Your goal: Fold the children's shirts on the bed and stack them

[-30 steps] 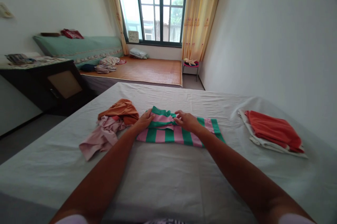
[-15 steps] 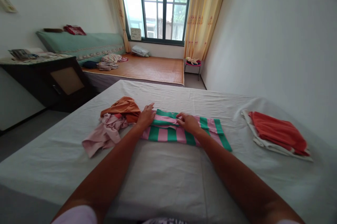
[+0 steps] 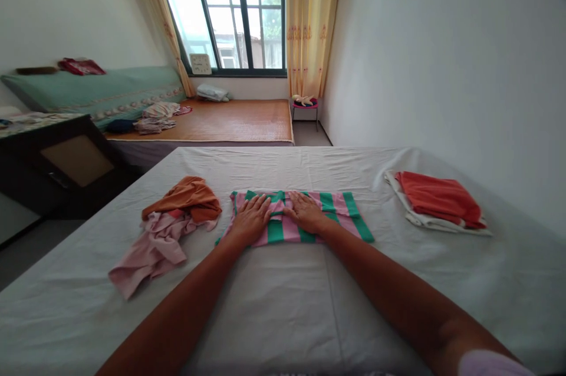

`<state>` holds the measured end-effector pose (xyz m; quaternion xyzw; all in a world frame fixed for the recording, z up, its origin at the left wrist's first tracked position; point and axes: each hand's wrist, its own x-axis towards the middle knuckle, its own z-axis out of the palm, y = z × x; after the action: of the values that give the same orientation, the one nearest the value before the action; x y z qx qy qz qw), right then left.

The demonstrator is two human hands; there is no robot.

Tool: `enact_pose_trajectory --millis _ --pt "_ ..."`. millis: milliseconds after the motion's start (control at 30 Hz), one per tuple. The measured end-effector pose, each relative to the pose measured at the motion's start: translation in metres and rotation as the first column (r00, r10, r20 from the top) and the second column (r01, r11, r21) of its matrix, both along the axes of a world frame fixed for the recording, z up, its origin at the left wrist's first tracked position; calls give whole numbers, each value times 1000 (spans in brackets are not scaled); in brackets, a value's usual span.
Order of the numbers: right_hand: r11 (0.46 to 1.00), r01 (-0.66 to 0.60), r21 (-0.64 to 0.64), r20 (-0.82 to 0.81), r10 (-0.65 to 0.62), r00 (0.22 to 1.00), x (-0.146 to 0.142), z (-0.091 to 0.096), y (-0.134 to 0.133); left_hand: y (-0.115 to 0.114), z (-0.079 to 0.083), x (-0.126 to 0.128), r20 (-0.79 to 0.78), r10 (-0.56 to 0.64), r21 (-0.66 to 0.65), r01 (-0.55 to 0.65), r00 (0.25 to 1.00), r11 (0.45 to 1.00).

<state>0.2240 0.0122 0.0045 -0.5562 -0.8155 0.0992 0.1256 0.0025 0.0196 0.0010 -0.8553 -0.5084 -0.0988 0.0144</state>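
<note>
A pink-and-green striped garment (image 3: 340,211) lies folded into a wide strip on the white sheet (image 3: 283,293). My left hand (image 3: 253,218) rests flat on its left part, fingers stretched away from me. Close beside it, my right hand (image 3: 304,211) lies flat on the middle of the strip with its fingers extended. Both hands cover part of the cloth. To the left sit a crumpled orange garment (image 3: 194,196) and a crumpled pink garment (image 3: 154,246), touching each other.
On the right, a folded red garment (image 3: 440,196) lies over a white one (image 3: 427,221). Beyond the sheet's far edge are a bed with a brown mat (image 3: 239,119), a dark cabinet (image 3: 79,158) at left and a small stool (image 3: 305,106) by the curtain (image 3: 309,28).
My right hand has gone from pinching the striped cloth to lying flat on it. My left hand has shifted onto the cloth and pressed down. The camera view has turned slightly right.
</note>
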Motion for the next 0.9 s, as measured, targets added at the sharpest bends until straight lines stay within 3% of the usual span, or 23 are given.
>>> enact_pose_trajectory --millis 200,300,367,433,533,667,800,900 --pt "981 192 -4 125 -190 974 72 -4 -8 3 -3 -1 -33 -2 57 4 999 998" --pt "952 301 56 108 -306 946 106 -9 -5 2 -2 -1 -38 -1 65 3 999 998" --pt "904 411 114 12 -415 910 129 -9 -3 1 0 0 -46 2 69 1 999 998" --pt "824 545 157 -108 -534 839 150 -5 -2 0 3 1 -58 8 69 -4 998 998" --pt "735 666 127 -184 -642 744 174 6 -6 0 7 2 -77 16 61 -11 997 998" --pt "759 651 1 -82 -649 756 178 16 -14 2 6 2 -97 7 57 -1 995 998" --pt "805 592 40 -22 -592 806 167 14 -13 4 3 0 -84 -19 85 26 996 996" --pt "808 585 69 -2 -587 810 168 10 -9 4 2 0 -64 -23 86 28 998 996"
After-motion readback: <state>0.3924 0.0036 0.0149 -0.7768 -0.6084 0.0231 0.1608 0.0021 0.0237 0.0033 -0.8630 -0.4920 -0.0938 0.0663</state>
